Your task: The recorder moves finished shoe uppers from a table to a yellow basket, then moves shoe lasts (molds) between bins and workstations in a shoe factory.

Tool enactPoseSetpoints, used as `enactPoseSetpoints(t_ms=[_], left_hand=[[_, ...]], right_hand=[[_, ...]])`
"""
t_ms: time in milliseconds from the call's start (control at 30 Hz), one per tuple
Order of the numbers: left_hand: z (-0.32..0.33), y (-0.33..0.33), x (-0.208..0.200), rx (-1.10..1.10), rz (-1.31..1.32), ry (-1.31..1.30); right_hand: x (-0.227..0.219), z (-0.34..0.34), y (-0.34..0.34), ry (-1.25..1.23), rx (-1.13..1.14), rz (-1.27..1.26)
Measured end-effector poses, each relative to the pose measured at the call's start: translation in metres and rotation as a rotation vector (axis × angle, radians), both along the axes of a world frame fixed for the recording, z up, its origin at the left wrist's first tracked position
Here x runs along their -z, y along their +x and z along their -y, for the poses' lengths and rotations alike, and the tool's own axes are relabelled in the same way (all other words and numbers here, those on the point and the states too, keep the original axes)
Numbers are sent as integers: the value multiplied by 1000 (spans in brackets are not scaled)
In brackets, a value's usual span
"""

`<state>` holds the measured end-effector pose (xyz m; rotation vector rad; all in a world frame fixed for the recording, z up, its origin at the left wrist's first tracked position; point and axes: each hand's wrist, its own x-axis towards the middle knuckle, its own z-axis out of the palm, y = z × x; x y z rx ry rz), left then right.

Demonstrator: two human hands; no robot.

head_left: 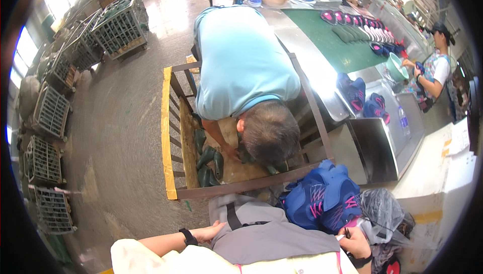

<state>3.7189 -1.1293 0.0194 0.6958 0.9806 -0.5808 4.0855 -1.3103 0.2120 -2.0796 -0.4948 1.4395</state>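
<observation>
My left hand, with a dark band on the wrist, rests against the grey apron at my waist, its fingers stretched out and holding nothing. My right hand is curled at the lower right, with a small dark thing between its fingers that I cannot make out. Right beside it is a heap of blue shoe uppers with pink lacing marks. Clear plastic bags lie just right of them. In front of me, a co-worker in a light blue shirt bends into a metal-framed cart, reaching among dark green shoe lasts.
Barred wheeled carts line the left side of the floor. To the right runs a green-topped workbench with rows of shoe parts. Blue shoes and a bottle stand nearer. A seated co-worker handles a shoe.
</observation>
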Motion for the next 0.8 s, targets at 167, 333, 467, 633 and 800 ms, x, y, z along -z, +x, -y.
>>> enactPoseSetpoints(t_ms=[167, 333, 467, 633, 800], left_hand=[[-1, 9, -27, -97, -2, 20], [13, 4, -11, -106, -44, 109], [27, 0, 5, -132, -74, 161], [31, -5, 16, -152, -76, 103], [21, 2, 1, -107, -88, 98]], right_hand=[[4, -6, 0, 55, -359, 334], [3, -8, 0, 7, -568, 445], [-12, -32, -9, -77, -648, 499], [-4, -42, -3, -60, -701, 495], [3, -46, -2, -45, -720, 453]])
